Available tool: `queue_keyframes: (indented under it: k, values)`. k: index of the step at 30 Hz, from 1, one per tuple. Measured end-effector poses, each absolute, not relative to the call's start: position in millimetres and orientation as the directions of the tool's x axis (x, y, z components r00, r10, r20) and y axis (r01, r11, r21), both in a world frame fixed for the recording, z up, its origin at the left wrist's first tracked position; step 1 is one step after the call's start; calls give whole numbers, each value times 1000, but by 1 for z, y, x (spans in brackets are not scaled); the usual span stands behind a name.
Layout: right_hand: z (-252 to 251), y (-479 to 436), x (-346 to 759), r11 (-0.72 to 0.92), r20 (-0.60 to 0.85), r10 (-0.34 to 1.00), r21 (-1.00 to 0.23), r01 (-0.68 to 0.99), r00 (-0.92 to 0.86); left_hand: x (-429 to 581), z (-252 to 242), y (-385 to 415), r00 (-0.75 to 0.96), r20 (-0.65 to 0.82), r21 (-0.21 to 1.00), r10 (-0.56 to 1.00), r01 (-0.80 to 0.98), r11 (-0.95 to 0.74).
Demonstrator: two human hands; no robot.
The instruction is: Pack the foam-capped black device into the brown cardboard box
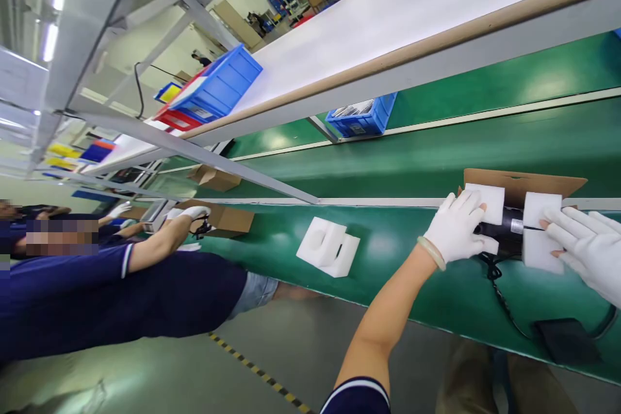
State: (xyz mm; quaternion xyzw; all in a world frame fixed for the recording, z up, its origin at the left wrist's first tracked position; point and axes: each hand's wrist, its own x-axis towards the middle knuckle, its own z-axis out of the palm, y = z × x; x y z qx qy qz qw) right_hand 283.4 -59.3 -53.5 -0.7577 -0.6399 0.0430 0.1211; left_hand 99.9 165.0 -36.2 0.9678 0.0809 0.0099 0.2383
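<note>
A black cylindrical device with a small white label lies at the right of the green bench, a white foam block on each end. My left hand, in a white glove, grips the left foam block, thumb below and fingers above. Against the right foam block my gloved right hand holds with fingers nearly straight; its far side is hidden. Behind them stands an open cardboard box, partly covered. A bundled black cable hangs in front, near a flat black item.
Two white foam pieces lie on the green bench to the left. Farther left, a co-worker handles something black beside a cardboard box. Blue bins stand beyond, under a white shelf with a post.
</note>
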Motion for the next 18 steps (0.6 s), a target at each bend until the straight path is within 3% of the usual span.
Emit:
queue_keyframes:
  k: [3, 5, 9, 14, 18]
  values:
    - [-68, -45, 288, -105, 79, 991, -31, 994, 107, 111, -67, 171, 974, -128, 447, 186, 224, -866]
    - [-99, -42, 298, -122, 52, 991, 24, 992, 121, 118, -92, 169, 956, -213, 429, 204, 278, -859]
    - [-148, -41, 320, -69, 31, 997, 13, 998, 69, 129, -123, 160, 951, -196, 424, 239, 303, -853]
    - [-132, -68, 294, -74, 11, 997, -14, 997, 74, 118, -121, 156, 952, -192, 476, 237, 302, -826]
    - [-143, -152, 248, 71, 19, 997, -169, 983, -69, 86, -115, 140, 951, -162, 558, 263, 308, -770]
